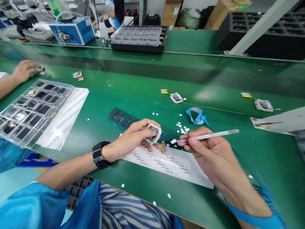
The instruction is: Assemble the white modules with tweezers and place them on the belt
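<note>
My left hand (133,138) is closed on a small white device casing (154,132) with its circuit board showing. From it hangs a yellow battery (163,147) on a short wire. Held pen-like in my right hand (208,149) is a pair of metal tweezers (218,134), and a small white piece (173,141) sits at their tip, a little right of the casing. Under both hands lies a white printed sheet (156,162). Beside my left hand is a dark sheet with rows of black strips (121,118). Small white bits (183,129) are scattered behind the tweezers.
More casings with batteries lie beyond: one casing (176,98) ahead, another casing (263,105) right. A blue wrist strap (196,116) lies behind my right hand. At left, a co-worker's hand (24,71) reaches past a clear compartment tray (25,140). A white post (264,25) slants at upper right.
</note>
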Demonstrator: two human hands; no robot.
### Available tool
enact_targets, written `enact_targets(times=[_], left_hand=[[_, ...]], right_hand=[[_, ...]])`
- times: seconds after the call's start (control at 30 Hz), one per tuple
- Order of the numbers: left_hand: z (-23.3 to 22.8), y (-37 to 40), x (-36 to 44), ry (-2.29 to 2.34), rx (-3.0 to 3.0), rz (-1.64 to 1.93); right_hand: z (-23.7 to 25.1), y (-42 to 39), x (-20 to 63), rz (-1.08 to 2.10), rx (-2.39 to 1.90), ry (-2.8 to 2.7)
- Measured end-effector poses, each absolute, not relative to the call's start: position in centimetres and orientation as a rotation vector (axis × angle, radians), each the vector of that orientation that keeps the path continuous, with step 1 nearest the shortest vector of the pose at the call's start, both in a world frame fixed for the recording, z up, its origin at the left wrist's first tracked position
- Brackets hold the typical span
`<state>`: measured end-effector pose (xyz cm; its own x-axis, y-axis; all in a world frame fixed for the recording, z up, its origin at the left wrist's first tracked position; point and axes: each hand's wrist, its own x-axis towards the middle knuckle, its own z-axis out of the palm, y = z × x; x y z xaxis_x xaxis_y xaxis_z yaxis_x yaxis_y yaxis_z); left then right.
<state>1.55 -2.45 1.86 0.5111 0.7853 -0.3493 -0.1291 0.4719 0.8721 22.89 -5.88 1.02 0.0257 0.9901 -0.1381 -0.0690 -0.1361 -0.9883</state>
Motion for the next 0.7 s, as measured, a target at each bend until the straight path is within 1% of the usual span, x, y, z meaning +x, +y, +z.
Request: enact_targets(times=[0.13,0.47,0.7], left_hand=[[1.5,-2.7,1.9,0.773,0.807,0.704],[0.9,-3.7,2.3,0.601,0.714,0.762],[0.9,-4.0,2.4,0.591,0.690,0.771]], right_hand=[[0.7,-6.7,21.8,1.247,-1.239,-1.068],[0.6,-8.4,19.0,0.769,-1.332,-1.123],[0.6,-8.4,18.8,0.699,-1.378,-1.178]])
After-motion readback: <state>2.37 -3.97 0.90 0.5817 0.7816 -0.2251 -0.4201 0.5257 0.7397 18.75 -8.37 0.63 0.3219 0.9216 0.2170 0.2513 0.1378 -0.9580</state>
